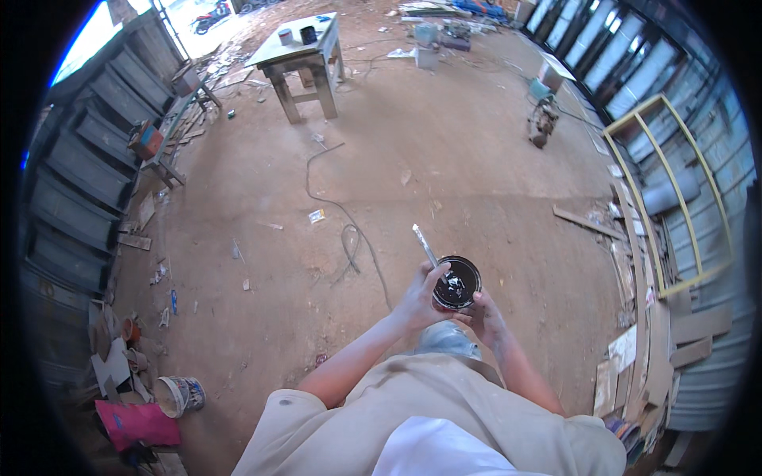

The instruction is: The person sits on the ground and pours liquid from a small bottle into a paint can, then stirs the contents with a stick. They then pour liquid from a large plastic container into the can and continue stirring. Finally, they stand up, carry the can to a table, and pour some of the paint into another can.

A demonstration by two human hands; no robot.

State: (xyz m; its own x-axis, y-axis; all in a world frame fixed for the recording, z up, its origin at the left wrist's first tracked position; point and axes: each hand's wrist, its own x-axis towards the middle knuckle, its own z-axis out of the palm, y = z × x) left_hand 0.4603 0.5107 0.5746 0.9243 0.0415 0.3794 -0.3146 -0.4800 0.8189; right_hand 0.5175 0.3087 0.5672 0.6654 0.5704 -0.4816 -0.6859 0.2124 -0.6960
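Black liquid gleams in a can within the left hand's and right hand's snug grip.

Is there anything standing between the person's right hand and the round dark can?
Nothing visible does: the right hand touches the can at its near right side, and the left hand holds its left side.

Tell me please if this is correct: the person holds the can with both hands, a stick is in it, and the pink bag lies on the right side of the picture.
Not quite: the head view shows the pink bag on the left side, not the right. The rest is correct: the left hand and right hand hold the can, with the stick in it.
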